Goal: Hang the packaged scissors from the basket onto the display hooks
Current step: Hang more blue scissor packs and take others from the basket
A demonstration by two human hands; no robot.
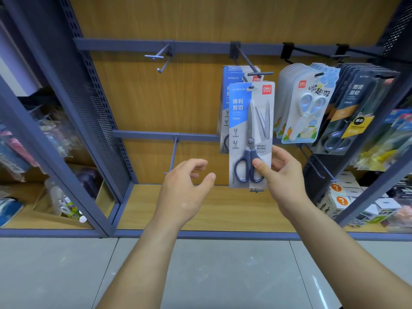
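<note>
1. Right hand (283,175): pinches the lower right part of the packaged scissors (250,134). The thumb is flat on the front over the dark blue handles, and the fingers are curled round behind the card's right edge.
2. Left hand (185,188): holds nothing. The fingers are loosely curled and the thumb sticks out toward the pack. It is near the pack's lower left corner but apart from it, not touching.
3. The packaged scissors are held upright in front of the wood back panel, blades up, blue-and-grey card with a red logo at top right.
4. The pack's top edge sits just below the front crossbar of the display hook (252,63). The hang hole shows under the tip; cannot tell if it touches the hook.
5. A stack of the same blue packs (225,103) hangs on that hook, directly behind the held one.
6. To the right hang packs of light blue kids' scissors (305,103), and further right dark packs (356,108), each row on its own hook.
7. A bare hook (160,59) sits on the top rail to the left, and another bare hook (174,155) on the lower rail, just above the left hand.
8. A wooden shelf (200,208) runs below the hands, with grey tiled floor (200,275) under it.
</note>
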